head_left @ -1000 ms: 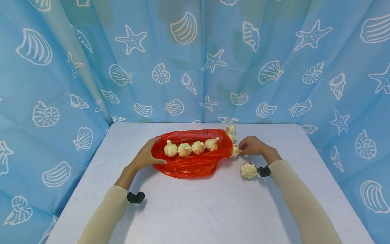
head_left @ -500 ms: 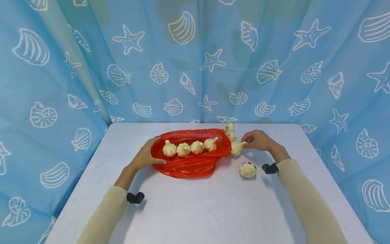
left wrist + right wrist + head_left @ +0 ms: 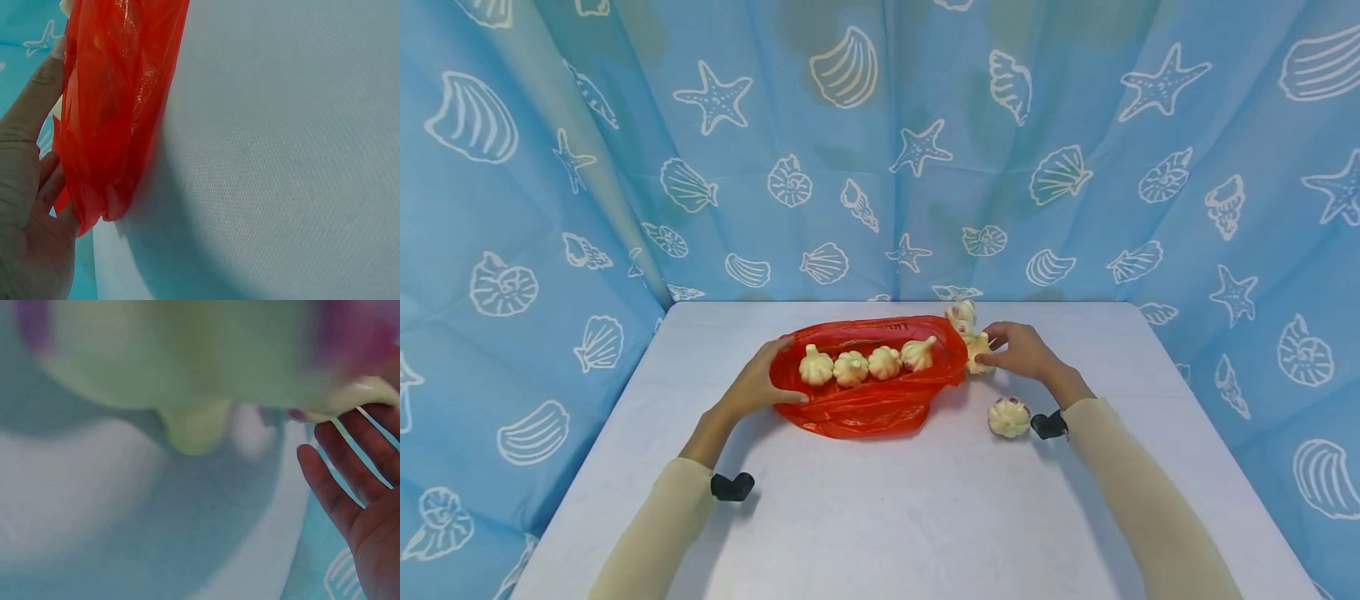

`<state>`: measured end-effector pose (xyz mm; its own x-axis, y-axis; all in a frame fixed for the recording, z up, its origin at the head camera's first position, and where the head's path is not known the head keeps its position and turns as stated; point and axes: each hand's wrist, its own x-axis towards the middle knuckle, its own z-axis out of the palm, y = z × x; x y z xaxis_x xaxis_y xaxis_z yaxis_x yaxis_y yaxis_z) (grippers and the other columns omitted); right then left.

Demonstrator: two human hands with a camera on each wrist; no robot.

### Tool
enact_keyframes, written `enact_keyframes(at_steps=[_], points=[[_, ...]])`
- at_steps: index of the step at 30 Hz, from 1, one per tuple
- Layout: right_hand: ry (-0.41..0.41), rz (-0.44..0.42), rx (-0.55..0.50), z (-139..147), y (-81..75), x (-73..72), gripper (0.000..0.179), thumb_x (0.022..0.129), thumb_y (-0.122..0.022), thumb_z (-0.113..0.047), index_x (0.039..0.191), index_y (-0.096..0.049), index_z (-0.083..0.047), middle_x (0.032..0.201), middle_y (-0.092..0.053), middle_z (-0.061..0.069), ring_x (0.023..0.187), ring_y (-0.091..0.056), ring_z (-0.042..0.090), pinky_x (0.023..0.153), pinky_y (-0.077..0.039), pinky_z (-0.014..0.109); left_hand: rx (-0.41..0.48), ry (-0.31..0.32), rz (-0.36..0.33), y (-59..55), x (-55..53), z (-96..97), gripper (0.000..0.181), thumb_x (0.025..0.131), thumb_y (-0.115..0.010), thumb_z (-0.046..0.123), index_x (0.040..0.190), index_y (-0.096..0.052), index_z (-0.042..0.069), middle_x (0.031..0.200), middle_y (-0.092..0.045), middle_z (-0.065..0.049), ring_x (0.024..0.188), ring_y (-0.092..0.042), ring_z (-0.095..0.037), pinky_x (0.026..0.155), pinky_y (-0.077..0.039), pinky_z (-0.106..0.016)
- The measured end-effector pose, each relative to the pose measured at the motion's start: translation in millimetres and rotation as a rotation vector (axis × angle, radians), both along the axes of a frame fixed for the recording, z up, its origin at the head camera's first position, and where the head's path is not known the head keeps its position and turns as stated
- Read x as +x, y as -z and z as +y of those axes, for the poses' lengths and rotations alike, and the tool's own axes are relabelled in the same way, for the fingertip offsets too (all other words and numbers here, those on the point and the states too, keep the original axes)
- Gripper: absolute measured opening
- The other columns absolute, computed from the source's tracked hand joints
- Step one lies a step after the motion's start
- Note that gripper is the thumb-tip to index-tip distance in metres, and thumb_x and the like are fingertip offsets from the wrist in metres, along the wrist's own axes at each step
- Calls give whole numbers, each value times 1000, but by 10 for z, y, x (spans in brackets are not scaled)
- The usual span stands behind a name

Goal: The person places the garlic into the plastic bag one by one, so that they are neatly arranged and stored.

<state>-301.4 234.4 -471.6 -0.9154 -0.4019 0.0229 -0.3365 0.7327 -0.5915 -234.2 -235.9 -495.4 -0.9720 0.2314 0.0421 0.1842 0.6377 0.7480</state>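
Note:
A red plastic bag [image 3: 857, 412] lies on the white table with its mouth spread wide, and several pale garlic bulbs [image 3: 851, 368] sit in a row inside. My left hand [image 3: 760, 382] holds the bag's left end, its thumb along the near rim and fingers at the far side. At the right end, my right hand [image 3: 1028, 353] has thumb and fingers around a garlic bulb [image 3: 977, 354] beside the bag. In the right wrist view, that bulb's stem [image 3: 362, 394] shows at the fingers. Behind it stand more purple-marked bulbs [image 3: 960, 313], partly hidden.
A single garlic bulb [image 3: 1009, 417] lies near the right wrist; a blurred bulb [image 3: 194, 356] fills the top of the right wrist view. A blue shell-print curtain [image 3: 850, 167] hangs behind and beside the white table [image 3: 880, 517].
My right hand pulled back slightly holding the bulb's stem, turning the bulb, then moved left to put thumb and fingers around its body. My left hand and the bag stayed in place.

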Motion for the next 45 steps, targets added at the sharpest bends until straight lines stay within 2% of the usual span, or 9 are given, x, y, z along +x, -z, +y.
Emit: enact_keyframes(at_steps=[4, 7, 12, 20, 32, 38, 45], points=[[18, -31, -19, -30, 84, 9, 59, 76, -84, -36, 122, -63, -5, 113, -66, 11, 104, -60, 31, 85, -55, 46, 2, -3, -5, 11, 5, 4, 105, 66, -90, 35, 151, -32, 14, 151, -35, -11, 135, -37, -34, 90, -51, -53], [23, -51, -37, -47, 142, 0, 65, 76, -84, -38, 127, -61, -5, 120, -64, 12, 107, -58, 30, 86, -55, 44, 7, -6, -7, 13, 5, 5, 104, 66, -90, 34, 151, -32, 14, 151, -35, -11, 135, -37, -33, 90, -51, -54], [53, -79, -74, -54, 192, 8, 65, 75, -84, -38, 127, -60, -7, 125, -62, 12, 111, -57, 31, 86, -55, 43, -1, -5, -10, 15, -3, 2, 105, 66, -90, 35, 151, -32, 13, 151, -35, -11, 135, -36, -34, 90, -51, -53], [112, -94, -116, -43, 168, 39, 66, 74, -85, -39, 127, -61, -8, 125, -62, 13, 112, -58, 34, 86, -55, 45, -8, 11, -10, 7, -40, 17, 106, 64, -90, 39, 150, -32, 15, 151, -35, -10, 135, -36, -33, 91, -50, -52], [117, -86, -137, -37, 206, 40, 66, 74, -84, -41, 127, -61, -10, 124, -63, 10, 111, -59, 32, 86, -55, 45, -33, 5, -2, -17, -25, 10, 107, 64, -90, 38, 151, -32, 14, 150, -36, -10, 135, -37, -32, 92, -50, -52], [94, -15, -163, -13, 81, 5, 66, 76, -84, -39, 127, -61, -6, 124, -62, 14, 108, -61, 35, 86, -55, 45, -28, 13, -3, -13, -18, -10, 107, 64, -91, 37, 151, -32, 14, 150, -36, -10, 135, -37, -32, 92, -50, -53], [90, 92, -231, -65, -220, -64, 65, 77, -83, -35, 129, -60, -3, 125, -61, 14, 109, -61, 31, 87, -54, 45, -22, 12, -15, -6, -22, -19, 109, 63, -91, 39, 151, -31, 15, 150, -36, -9, 135, -37, -32, 92, -50, -53]])
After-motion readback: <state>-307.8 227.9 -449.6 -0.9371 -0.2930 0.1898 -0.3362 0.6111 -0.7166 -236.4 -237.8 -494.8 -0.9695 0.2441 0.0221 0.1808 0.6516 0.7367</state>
